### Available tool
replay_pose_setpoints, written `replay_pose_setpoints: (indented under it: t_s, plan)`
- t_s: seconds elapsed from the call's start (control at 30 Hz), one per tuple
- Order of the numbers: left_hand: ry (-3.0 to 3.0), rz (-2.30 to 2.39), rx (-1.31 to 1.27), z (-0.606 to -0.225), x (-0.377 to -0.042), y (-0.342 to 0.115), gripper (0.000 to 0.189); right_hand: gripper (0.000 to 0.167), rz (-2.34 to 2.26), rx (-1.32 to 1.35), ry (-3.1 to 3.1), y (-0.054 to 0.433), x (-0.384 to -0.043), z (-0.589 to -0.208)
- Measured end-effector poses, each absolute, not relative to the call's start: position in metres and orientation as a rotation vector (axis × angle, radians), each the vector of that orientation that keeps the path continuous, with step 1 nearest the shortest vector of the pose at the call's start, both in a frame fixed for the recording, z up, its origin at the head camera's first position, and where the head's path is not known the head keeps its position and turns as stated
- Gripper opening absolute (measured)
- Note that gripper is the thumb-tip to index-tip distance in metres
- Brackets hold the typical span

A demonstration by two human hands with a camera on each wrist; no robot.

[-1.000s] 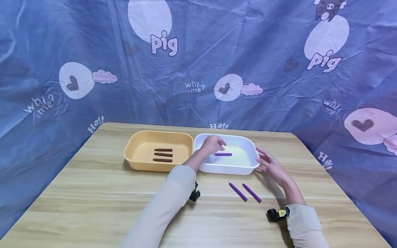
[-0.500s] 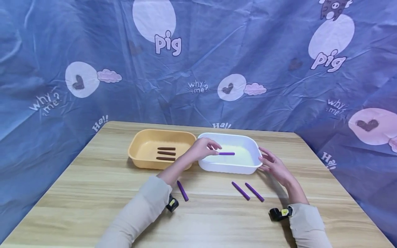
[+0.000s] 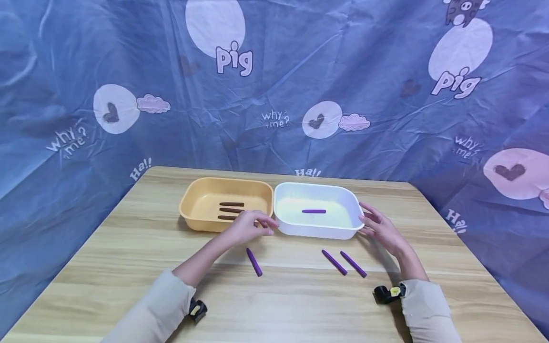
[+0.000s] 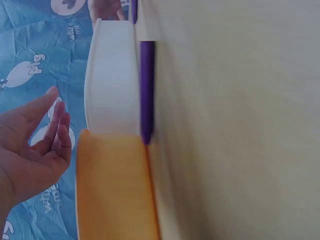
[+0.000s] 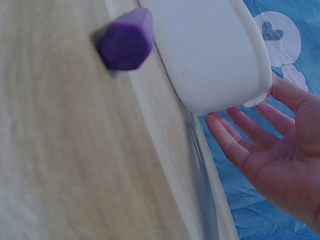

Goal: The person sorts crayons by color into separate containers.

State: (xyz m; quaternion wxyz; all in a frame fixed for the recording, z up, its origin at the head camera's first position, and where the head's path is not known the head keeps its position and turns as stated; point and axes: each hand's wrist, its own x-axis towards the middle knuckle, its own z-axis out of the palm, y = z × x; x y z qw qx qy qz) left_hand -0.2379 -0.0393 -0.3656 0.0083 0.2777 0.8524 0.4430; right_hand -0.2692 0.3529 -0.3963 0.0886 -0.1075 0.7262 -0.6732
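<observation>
Three purple crayons (image 3: 254, 262) lie on the table (image 3: 291, 305) in front, one apart at left, two side by side at right. The left hand (image 3: 247, 227), fingers loosely bent and holding nothing, overlaps the orange tray (image 3: 199, 225) in the head view; the left wrist view shows it above the rim. The right hand (image 3: 383, 233) touches the end of the white tray (image 3: 317, 231), fingers spread; its wrist view shows the palm side. Only the head view reveals the insides: a fourth purple crayon (image 3: 314, 211) in the white tray, three brown crayons (image 3: 231, 204) in the orange. Blue cloth (image 3: 240, 128) hangs behind.
</observation>
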Motion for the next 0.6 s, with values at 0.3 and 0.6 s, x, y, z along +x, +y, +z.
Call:
replay_pose_setpoints:
  t_s: [0.3, 0.6]
  plan:
    - [2.571, 1.341, 0.932, -0.376, -0.227, -0.064, 0.018, 0.061, -1.999, -0.320, 2.169, 0.353, -0.267, -0.394]
    - [2.410, 1.274, 0.988, -0.399, -0.225, -0.081, 0.019, 0.061, -1.982, -0.345, 2.181, 0.353, -0.269, -0.396]
